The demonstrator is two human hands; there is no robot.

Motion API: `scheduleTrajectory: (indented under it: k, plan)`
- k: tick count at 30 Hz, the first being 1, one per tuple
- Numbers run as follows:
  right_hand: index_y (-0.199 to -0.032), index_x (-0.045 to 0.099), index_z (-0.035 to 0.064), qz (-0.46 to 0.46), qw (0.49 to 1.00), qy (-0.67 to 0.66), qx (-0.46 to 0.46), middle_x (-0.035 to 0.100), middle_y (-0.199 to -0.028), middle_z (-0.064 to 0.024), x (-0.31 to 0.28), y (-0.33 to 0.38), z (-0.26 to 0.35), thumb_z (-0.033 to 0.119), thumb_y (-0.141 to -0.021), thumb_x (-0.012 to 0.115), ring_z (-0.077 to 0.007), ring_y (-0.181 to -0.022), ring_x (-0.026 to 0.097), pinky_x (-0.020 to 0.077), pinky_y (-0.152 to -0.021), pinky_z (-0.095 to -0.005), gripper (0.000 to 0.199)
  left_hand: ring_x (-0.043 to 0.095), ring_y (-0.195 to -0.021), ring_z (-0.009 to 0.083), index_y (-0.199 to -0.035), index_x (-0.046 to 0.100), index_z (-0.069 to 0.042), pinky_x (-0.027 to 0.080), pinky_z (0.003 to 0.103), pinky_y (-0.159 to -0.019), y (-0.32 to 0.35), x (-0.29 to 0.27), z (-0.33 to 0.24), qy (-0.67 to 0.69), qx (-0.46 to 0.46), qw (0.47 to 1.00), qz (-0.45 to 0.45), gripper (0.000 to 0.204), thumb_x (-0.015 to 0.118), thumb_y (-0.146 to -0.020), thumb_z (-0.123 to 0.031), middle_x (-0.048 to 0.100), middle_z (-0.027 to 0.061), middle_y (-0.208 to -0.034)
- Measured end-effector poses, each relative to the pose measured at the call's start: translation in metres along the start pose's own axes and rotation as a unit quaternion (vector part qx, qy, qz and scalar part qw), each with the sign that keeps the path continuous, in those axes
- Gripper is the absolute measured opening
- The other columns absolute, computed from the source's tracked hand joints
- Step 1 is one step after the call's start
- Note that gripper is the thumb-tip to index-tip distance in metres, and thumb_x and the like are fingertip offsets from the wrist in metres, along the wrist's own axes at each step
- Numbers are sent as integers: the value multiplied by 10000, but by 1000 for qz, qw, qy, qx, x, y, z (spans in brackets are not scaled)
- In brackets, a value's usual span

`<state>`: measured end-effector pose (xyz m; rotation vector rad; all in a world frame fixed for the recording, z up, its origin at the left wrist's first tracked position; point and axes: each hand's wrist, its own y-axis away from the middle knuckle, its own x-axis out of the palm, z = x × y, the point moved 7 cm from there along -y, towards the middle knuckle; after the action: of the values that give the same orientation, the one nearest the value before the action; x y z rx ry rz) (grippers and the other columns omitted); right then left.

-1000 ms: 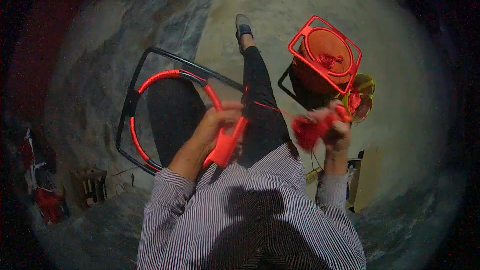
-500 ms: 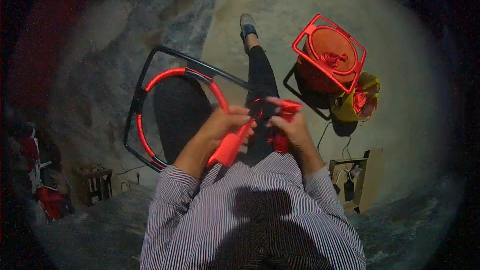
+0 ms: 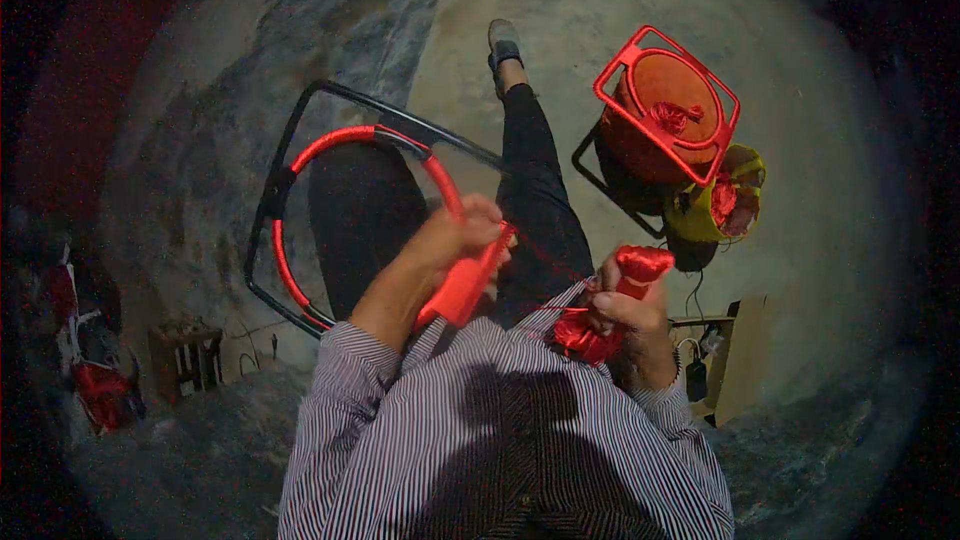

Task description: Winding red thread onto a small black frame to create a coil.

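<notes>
A black metal frame (image 3: pixel 268 200) with a ring (image 3: pixel 335 143) inside it lies tilted across my lap. Glossy red cord is wound round most of that ring; a short dark stretch shows at its far side. My left hand (image 3: pixel 465 235) is closed round the wide red-wrapped side part (image 3: pixel 465 285) of the frame, nearest my right leg. To the right, my right hand (image 3: pixel 638 312) grips a bundle of red cord (image 3: pixel 590 338), whose ends bulge out on both sides of the fist. Thin red strands stretch from the bundle toward the left hand.
Ahead on the right, a similar red frame (image 3: pixel 601 88) rests on an orange drum-like seat (image 3: pixel 660 78) with loose red cord (image 3: pixel 676 118) on top. Beside it stands a yellow container (image 3: pixel 752 202) holding red cord. A wooden box (image 3: pixel 740 355) is at right, a small wooden stool (image 3: pixel 185 355) at left.
My right hand has moved away from the frame, right and toward my body, carrying the cord bundle and drawing out the strands. The left hand stays on the frame.
</notes>
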<state>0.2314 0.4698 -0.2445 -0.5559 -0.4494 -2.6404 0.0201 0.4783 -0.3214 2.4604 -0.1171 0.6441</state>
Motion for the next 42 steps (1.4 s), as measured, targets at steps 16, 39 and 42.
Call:
scheduleTrajectory:
  k: [16, 39, 42]
  plan:
    - [-1162, 563, 18, 260, 848, 460, -31, 575, -999, -111, 22, -33, -46, 98, -730, 657, -227, -944, 567, 427, -851, -295, 449, 620, -925, 230, -1178, 514, 2, 536, 340, -756, 17, 16, -10, 121, 28, 991, 55, 467, 581, -840, -313, 604, 148, -1061]
    - [-1108, 472, 26, -28, 958, 109, -265, 549, -1142, -119, 34, -93, 15, 68, -784, 635, -245, -1033, 543, 442, -886, -355, 365, 612, -917, 209, -1072, 515, -32, 484, 343, -879, 12, -14, -17, 29, 192, 976, -100, 382, 667, -722, -36, 598, 95, -973]
    - [-1072, 474, 25, -30, 967, 41, -248, 611, -970, -96, -1, -85, 26, 82, -780, 624, -231, -883, 592, 473, -795, -352, 334, 617, -905, 215, -1066, 516, -29, 510, 335, -830, 9, -17, -16, 28, 183, 977, -107, 351, 658, -745, -54, 595, 93, -946]
